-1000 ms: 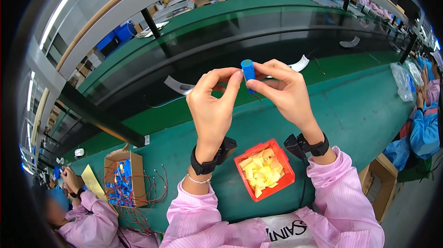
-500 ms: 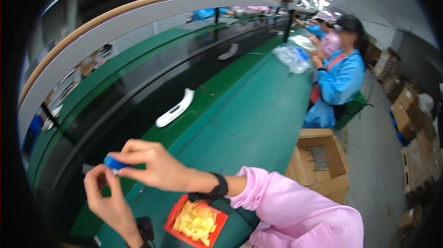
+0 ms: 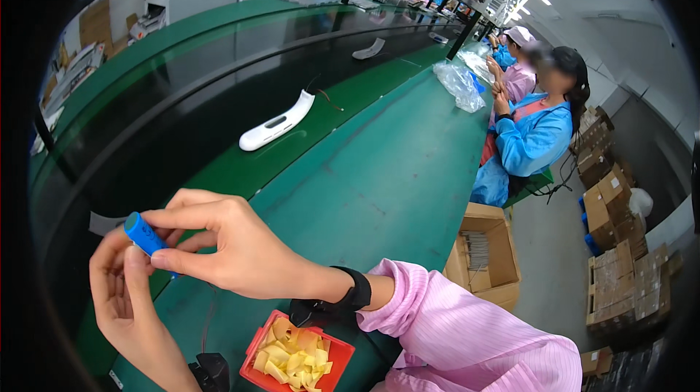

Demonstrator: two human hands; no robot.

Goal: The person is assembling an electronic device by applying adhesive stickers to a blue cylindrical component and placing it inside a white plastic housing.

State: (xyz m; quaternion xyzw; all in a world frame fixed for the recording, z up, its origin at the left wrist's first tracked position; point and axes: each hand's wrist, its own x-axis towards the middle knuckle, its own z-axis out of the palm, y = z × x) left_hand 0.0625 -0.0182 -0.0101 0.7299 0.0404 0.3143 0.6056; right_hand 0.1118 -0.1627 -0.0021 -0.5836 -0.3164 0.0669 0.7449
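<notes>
Right hand (image 3: 237, 240): in my head view, thumb and fingers pinch a small blue cylinder (image 3: 145, 234).
Left hand (image 3: 131, 301): fingers narrow, tips at the cylinder; I can't tell whether they grip.
Blue cylinder: tilted, at both hands' fingertips.
Red plastic tray (image 3: 340, 360): holds pale-yellow strips (image 3: 295, 357), on the green bench (image 3: 379, 180).

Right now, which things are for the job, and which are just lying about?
Probably for the job:
blue cylinder, in the left hand and right hand
red tray
yellow strips

Probably just lying about:
plastic bag
floor boxes
</notes>
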